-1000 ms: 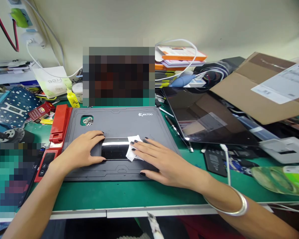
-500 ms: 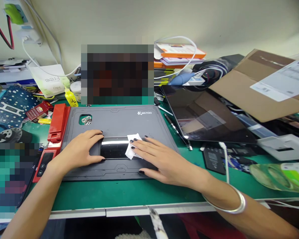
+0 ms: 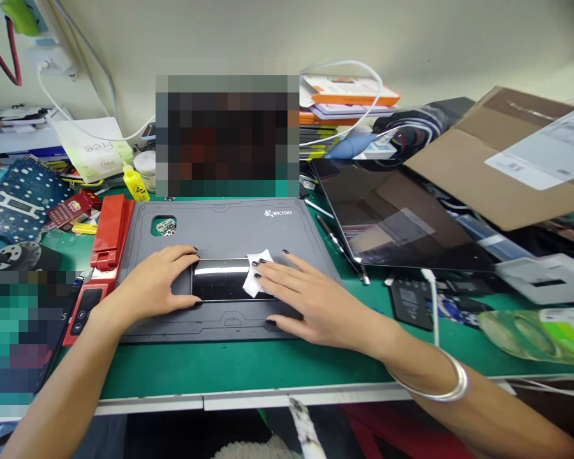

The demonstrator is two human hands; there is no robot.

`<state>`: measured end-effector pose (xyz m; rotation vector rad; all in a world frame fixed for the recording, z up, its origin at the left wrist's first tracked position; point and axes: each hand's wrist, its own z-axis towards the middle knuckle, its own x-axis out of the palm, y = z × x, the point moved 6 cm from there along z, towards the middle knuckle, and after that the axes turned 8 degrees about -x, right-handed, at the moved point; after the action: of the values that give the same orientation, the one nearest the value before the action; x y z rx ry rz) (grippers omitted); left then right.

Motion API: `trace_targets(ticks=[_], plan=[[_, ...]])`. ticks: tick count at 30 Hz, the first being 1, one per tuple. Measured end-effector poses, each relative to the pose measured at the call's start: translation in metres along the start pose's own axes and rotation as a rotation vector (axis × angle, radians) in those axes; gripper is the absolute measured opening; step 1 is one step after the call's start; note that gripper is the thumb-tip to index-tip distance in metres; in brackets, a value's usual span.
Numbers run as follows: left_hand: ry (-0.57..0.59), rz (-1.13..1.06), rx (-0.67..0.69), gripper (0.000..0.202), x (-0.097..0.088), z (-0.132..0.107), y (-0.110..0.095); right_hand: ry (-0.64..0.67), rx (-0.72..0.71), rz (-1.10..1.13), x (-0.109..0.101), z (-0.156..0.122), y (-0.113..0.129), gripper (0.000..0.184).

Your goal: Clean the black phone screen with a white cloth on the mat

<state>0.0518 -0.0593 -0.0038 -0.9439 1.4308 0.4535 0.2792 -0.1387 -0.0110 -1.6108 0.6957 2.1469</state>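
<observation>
A glossy black phone (image 3: pixel 220 280) lies flat and sideways on a grey work mat (image 3: pixel 210 224), small specks showing on its screen. At its left end, the thumb and fingers of my left hand (image 3: pixel 155 284) brace the two long edges. My right hand (image 3: pixel 310 296) lies over the other end, its fingers stretched and pressing a folded white wipe (image 3: pixel 254 280) onto the screen. That hand hides the phone's right end. Some of the wipe sticks out beyond my fingertips.
A red device (image 3: pixel 109 233) borders the mat on the left. To the right are a pen (image 3: pixel 342 245), a large dark glossy screen (image 3: pixel 392 220) and a cardboard flap (image 3: pixel 488 153). A yellow bottle (image 3: pixel 134 183) stands behind. Pixelated patches cover the back middle and lower left.
The wipe and my right fingertips have shifted slightly right along the screen. My left hand keeps its place on the phone. The whole view has tilted a little.
</observation>
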Motion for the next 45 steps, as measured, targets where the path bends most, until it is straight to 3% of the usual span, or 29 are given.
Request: trace_targets(ticks=[5,24,45], plan=[[-0.013,-0.02,0.001,0.062,-0.0002,-0.0001,0.0011,-0.032,-0.059,0.062,-0.0006,-0.0011,0.006,0.044],[-0.003,-0.018,-0.003,0.062,-0.0013,0.0007,0.0005,0.019,-0.022,0.035,0.0003,-0.002,0.004,0.044],[-0.001,-0.02,-0.008,0.061,-0.0005,-0.0002,-0.0012,-0.016,-0.017,0.038,-0.0009,-0.0019,0.0033,0.045]])
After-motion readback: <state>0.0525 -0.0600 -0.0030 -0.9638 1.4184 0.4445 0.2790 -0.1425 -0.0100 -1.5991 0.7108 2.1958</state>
